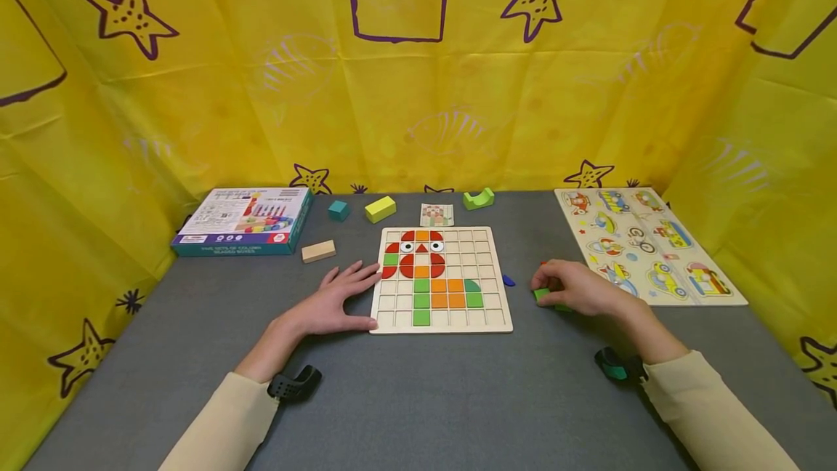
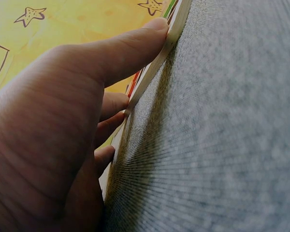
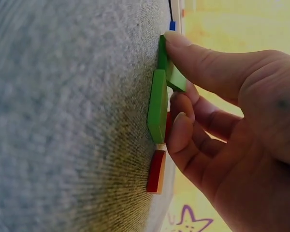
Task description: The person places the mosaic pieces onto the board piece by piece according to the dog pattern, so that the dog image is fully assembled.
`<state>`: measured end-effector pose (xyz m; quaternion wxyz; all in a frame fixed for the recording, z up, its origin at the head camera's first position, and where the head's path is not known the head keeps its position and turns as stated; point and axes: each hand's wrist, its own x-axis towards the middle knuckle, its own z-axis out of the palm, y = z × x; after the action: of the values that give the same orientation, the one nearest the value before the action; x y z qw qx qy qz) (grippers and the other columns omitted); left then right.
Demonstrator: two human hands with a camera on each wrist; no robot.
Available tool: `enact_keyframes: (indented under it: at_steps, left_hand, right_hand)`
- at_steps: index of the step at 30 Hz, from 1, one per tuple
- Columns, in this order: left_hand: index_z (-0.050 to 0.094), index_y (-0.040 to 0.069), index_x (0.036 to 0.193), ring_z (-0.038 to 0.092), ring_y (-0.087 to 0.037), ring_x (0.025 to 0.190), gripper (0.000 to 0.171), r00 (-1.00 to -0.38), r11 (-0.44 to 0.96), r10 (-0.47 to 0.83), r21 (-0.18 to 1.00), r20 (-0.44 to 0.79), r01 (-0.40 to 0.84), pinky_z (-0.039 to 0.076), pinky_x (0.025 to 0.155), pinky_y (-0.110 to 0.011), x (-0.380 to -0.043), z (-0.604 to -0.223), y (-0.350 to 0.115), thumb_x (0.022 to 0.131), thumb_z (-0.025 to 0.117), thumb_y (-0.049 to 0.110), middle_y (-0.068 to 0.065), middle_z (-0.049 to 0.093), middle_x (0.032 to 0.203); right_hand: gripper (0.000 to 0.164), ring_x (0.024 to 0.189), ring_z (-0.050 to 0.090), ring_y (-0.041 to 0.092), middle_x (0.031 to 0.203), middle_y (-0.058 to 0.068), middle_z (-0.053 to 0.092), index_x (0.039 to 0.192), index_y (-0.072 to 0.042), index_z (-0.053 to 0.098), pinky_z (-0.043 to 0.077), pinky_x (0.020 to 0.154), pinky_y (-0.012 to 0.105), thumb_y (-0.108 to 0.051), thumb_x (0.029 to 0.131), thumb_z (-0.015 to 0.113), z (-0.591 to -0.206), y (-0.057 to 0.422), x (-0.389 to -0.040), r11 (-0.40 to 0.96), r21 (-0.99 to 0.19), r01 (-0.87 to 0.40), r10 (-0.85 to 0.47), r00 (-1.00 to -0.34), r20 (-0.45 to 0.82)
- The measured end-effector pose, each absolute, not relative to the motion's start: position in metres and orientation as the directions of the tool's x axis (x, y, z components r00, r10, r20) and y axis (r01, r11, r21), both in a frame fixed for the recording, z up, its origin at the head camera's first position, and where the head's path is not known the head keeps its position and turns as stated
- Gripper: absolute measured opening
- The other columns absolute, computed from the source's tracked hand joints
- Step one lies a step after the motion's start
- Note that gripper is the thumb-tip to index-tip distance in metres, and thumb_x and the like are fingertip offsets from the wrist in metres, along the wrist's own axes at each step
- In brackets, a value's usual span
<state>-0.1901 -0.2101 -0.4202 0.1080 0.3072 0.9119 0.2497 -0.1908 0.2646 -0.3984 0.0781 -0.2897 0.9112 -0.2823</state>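
A wooden grid board lies mid-table, partly filled with red, green and orange tiles and two eye pieces. My left hand is spread along its left edge, thumb near the lower corner and fingertips touching the side; in the left wrist view the thumb rests on the rim. To the board's right, my right hand is low over loose tiles. In the right wrist view its thumb and fingers pinch a light green tile. Other green tiles and a red tile lie close by, partly hidden.
A blue piece lies by the board's right edge. Behind are a picture card, a green arch block, yellow and teal blocks. A plain wooden block, a box and a vehicle puzzle flank them.
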Motion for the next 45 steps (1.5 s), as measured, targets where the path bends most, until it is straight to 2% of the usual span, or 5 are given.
enact_keyframes:
  at_steps: [6,13,28,37,45]
  left_hand:
    - [0.035,0.016,0.159,0.006,-0.033,0.153,0.092,-0.788,0.688,0.614,0.52,-0.046,0.506,-0.003,0.116,-0.062,-0.189,-0.42,-0.21,0.086,0.072,0.058,-0.001,0.021,0.167]
    - [0.035,0.017,0.159,0.006,-0.033,0.153,0.092,-0.792,0.692,0.609,0.52,-0.048,0.501,-0.003,0.116,-0.062,-0.189,-0.42,-0.209,0.085,0.072,0.059,-0.001,0.021,0.167]
    - [0.036,0.017,0.159,0.006,-0.033,0.153,0.091,-0.792,0.688,0.608,0.533,-0.051,0.493,-0.003,0.116,-0.061,-0.189,-0.419,-0.209,0.086,0.073,0.057,-0.002,0.021,0.167]
    - [0.036,0.016,0.158,0.006,-0.035,0.153,0.091,-0.791,0.685,0.61,0.535,-0.049,0.495,-0.003,0.116,-0.063,-0.188,-0.418,-0.208,0.086,0.073,0.056,-0.003,0.022,0.166]
    - [0.035,0.017,0.159,0.006,-0.033,0.153,0.091,-0.791,0.688,0.609,0.529,-0.051,0.496,-0.004,0.116,-0.061,-0.188,-0.419,-0.209,0.086,0.073,0.057,-0.002,0.021,0.167]
  right_hand:
    - [0.014,0.077,0.055,0.012,0.086,-0.006,0.062,0.095,-0.013,0.067,0.048,0.068,0.029,-0.009,0.088,0.079,-0.395,0.261,-0.189,0.649,-0.595,-0.475,-0.578,-0.816,0.021]
    - [0.01,0.079,0.057,0.014,0.087,-0.006,0.063,0.096,-0.014,0.068,0.049,0.071,0.029,-0.007,0.093,0.074,-0.391,0.243,-0.189,0.618,-0.647,-0.447,-0.569,-0.822,0.025]
    - [0.009,0.081,0.058,0.011,0.088,-0.01,0.065,0.099,-0.013,0.069,0.051,0.077,0.03,-0.008,0.093,0.073,-0.396,0.184,-0.186,0.492,-0.683,-0.54,-0.696,-0.715,0.064]
    - [0.008,0.077,0.055,0.009,0.084,-0.011,0.061,0.096,-0.013,0.07,0.049,0.073,0.029,-0.007,0.093,0.073,-0.399,0.173,-0.187,0.494,-0.65,-0.577,-0.716,-0.694,0.073]
    - [0.008,0.077,0.056,0.009,0.085,-0.011,0.061,0.096,-0.014,0.071,0.05,0.073,0.029,-0.008,0.093,0.074,-0.399,0.172,-0.185,0.489,-0.666,-0.564,-0.727,-0.685,0.047]
